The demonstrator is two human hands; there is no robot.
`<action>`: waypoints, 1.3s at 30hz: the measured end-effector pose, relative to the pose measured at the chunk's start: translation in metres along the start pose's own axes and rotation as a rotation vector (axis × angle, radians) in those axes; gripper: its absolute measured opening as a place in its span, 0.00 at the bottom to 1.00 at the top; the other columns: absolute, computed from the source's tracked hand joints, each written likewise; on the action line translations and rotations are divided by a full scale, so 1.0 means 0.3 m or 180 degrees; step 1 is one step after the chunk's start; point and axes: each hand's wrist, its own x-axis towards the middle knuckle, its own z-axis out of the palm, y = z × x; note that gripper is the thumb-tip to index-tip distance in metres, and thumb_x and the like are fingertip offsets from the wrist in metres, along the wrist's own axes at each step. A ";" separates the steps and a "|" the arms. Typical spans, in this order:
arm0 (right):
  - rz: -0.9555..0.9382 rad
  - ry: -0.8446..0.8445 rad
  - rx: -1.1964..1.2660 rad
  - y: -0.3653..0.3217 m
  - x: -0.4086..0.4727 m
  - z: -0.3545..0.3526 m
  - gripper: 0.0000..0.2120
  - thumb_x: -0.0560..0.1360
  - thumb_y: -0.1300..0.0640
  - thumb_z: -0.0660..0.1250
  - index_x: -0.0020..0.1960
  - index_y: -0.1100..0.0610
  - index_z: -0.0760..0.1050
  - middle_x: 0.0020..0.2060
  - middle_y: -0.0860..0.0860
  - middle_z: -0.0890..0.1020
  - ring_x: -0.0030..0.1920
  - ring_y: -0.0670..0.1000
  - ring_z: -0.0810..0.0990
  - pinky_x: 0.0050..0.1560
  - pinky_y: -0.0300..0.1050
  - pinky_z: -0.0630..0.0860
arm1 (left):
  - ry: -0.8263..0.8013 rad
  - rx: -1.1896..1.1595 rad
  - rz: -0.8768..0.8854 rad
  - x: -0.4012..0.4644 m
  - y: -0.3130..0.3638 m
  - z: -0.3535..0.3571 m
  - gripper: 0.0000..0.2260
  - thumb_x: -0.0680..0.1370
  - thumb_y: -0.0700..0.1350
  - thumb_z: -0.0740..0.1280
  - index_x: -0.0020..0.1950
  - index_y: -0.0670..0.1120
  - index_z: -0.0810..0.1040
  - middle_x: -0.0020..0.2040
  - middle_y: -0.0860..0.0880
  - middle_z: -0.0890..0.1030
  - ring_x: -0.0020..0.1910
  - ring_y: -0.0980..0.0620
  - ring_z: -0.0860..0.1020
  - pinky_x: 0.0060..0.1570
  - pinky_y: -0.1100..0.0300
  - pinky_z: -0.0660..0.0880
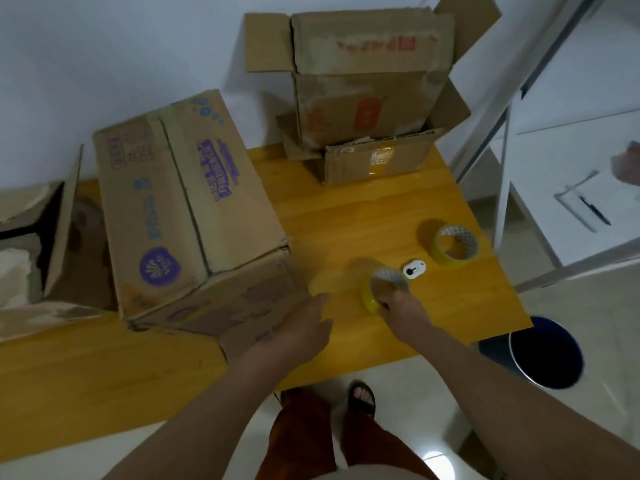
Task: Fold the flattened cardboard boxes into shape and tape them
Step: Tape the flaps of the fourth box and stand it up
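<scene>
Right hand gripped 1 tape roll above the tabletop, while the left hand hung with relaxed fingers just beside the folded box. A 2nd roll lay near the tabletop's right edge. Judging by this, taping was in hand, and next the tape's free end needed finding and pressing onto the box seam.

Matt, scuffed brown cardboard on the big box; glossy yellowish plastic tape on the roll; smooth, varnished wood across the table.
</scene>
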 end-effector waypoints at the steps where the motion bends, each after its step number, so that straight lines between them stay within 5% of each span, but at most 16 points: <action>1: -0.0017 0.0048 0.0835 0.004 0.000 -0.021 0.09 0.79 0.60 0.64 0.40 0.59 0.76 0.35 0.54 0.78 0.40 0.55 0.77 0.37 0.41 0.71 | 0.0235 -0.0024 -0.0013 -0.006 0.005 0.000 0.25 0.83 0.45 0.60 0.79 0.46 0.56 0.77 0.44 0.61 0.74 0.45 0.62 0.71 0.53 0.62; 3: -0.0165 0.0035 0.2547 -0.008 -0.020 -0.098 0.06 0.76 0.64 0.67 0.42 0.58 0.81 0.39 0.49 0.84 0.43 0.46 0.82 0.44 0.40 0.76 | 0.0412 -0.0500 -0.0016 -0.015 0.032 -0.010 0.24 0.83 0.44 0.60 0.78 0.46 0.58 0.75 0.45 0.65 0.72 0.46 0.66 0.69 0.54 0.65; 5: -0.0382 -0.0200 0.3394 -0.043 -0.051 -0.187 0.07 0.75 0.63 0.68 0.50 0.57 0.83 0.47 0.47 0.85 0.50 0.44 0.82 0.51 0.39 0.77 | 0.0373 -0.1296 -0.0083 -0.029 0.080 -0.032 0.24 0.84 0.43 0.59 0.79 0.45 0.57 0.75 0.48 0.64 0.73 0.47 0.65 0.63 0.56 0.68; 8: -0.0682 -0.0147 0.3716 -0.102 -0.085 -0.284 0.08 0.73 0.61 0.69 0.51 0.58 0.83 0.49 0.50 0.85 0.51 0.47 0.82 0.53 0.41 0.76 | 0.0966 -0.2017 0.0038 -0.041 0.138 -0.078 0.21 0.83 0.40 0.59 0.77 0.43 0.61 0.73 0.47 0.68 0.71 0.49 0.67 0.62 0.62 0.65; 12: -0.1043 -0.0058 0.3919 -0.222 -0.149 -0.388 0.05 0.74 0.60 0.68 0.46 0.57 0.83 0.44 0.49 0.84 0.46 0.46 0.81 0.50 0.39 0.75 | 0.1470 -0.2904 0.0575 -0.100 0.184 -0.173 0.15 0.81 0.43 0.62 0.68 0.47 0.74 0.65 0.47 0.77 0.65 0.49 0.75 0.68 0.49 0.70; 15: -0.1297 0.0183 0.3734 -0.328 -0.192 -0.452 0.11 0.74 0.61 0.68 0.55 0.62 0.81 0.49 0.54 0.85 0.49 0.48 0.82 0.53 0.40 0.77 | 0.1460 -0.3706 0.0773 -0.174 0.216 -0.274 0.11 0.81 0.42 0.62 0.62 0.44 0.79 0.58 0.44 0.82 0.60 0.47 0.79 0.63 0.52 0.73; 19: -0.1586 0.0535 0.3468 -0.470 -0.220 -0.506 0.10 0.74 0.65 0.68 0.54 0.67 0.80 0.43 0.58 0.84 0.43 0.48 0.79 0.47 0.39 0.76 | 0.1046 -0.4603 0.1146 -0.269 0.208 -0.400 0.16 0.76 0.41 0.66 0.62 0.37 0.77 0.56 0.39 0.82 0.54 0.43 0.81 0.57 0.50 0.77; 24: -0.1556 0.0814 0.3313 -0.638 -0.231 -0.514 0.10 0.75 0.60 0.69 0.50 0.68 0.79 0.43 0.63 0.82 0.41 0.50 0.78 0.43 0.42 0.75 | 0.0928 -0.4534 0.1684 -0.340 0.118 -0.478 0.20 0.72 0.35 0.67 0.64 0.37 0.76 0.60 0.40 0.81 0.60 0.44 0.79 0.59 0.53 0.78; 32: -0.0582 0.0952 0.3849 -0.864 -0.197 -0.557 0.24 0.75 0.37 0.63 0.48 0.58 0.81 0.45 0.55 0.84 0.46 0.54 0.82 0.50 0.50 0.76 | 0.1748 -0.3312 0.2036 -0.405 -0.006 -0.542 0.17 0.75 0.30 0.67 0.61 0.43 0.80 0.55 0.46 0.84 0.57 0.49 0.81 0.60 0.55 0.76; 35: -0.0707 0.0939 0.3895 -0.936 -0.170 -0.551 0.22 0.74 0.40 0.66 0.49 0.60 0.82 0.49 0.60 0.83 0.52 0.62 0.81 0.58 0.62 0.75 | 0.1894 -0.3209 0.2019 -0.422 -0.050 -0.564 0.17 0.75 0.30 0.67 0.62 0.41 0.80 0.54 0.44 0.84 0.54 0.50 0.81 0.57 0.59 0.77; 39: -0.0971 0.0883 0.3865 -0.992 -0.169 -0.490 0.18 0.77 0.45 0.64 0.52 0.60 0.80 0.51 0.62 0.82 0.52 0.61 0.81 0.58 0.62 0.74 | 0.1947 -0.3474 0.1952 -0.441 -0.113 -0.597 0.16 0.75 0.30 0.67 0.61 0.40 0.80 0.53 0.45 0.84 0.54 0.52 0.82 0.52 0.64 0.77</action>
